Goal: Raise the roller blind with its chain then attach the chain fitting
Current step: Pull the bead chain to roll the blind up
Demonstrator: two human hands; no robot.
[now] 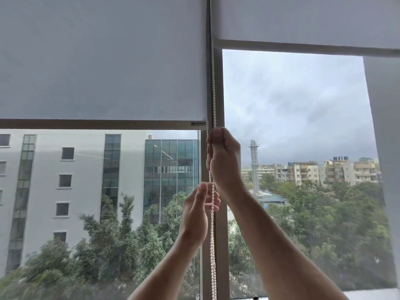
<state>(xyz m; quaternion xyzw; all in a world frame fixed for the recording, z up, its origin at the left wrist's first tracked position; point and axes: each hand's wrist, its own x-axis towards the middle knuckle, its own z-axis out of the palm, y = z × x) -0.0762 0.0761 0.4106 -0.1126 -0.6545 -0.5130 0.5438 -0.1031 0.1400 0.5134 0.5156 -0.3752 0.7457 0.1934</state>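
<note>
1. a person stands at a large window and reaches both bare arms up toward a white bead chain point(213, 245) that hangs down along the vertical window post point(218, 87) in the middle of the view.
2. the right hand point(224, 158) is the higher one. its fingers and thumb are curled around the chain, gripping it just below the bottom edge of the left blind.
3. the left hand point(198, 213) sits lower and slightly to the left, palm turned toward the chain, fingers loosely bent with the tips touching or nearly touching the beads. whether it actually grips the chain cannot be told, as the hand is blurred.
4. the two hands are close together, one above the other, not touching.
5. the chain runs up from the lower edge of the view, past both hands, and up along the post in the gap between the two blinds.
6. the left roller blind point(101, 61) is pale grey and covers roughly the upper part of its pane; its bottom bar point(97, 124) lies level with the top of the right hand.
7. the right roller blind point(303, 18) is rolled higher, so far more glass shows beneath it.
8. through the glass: a white office building point(71, 180) at left, green trees point(324, 224) below, a slim tower point(254, 161), low apartment blocks and a cloudy grey sky.
</note>
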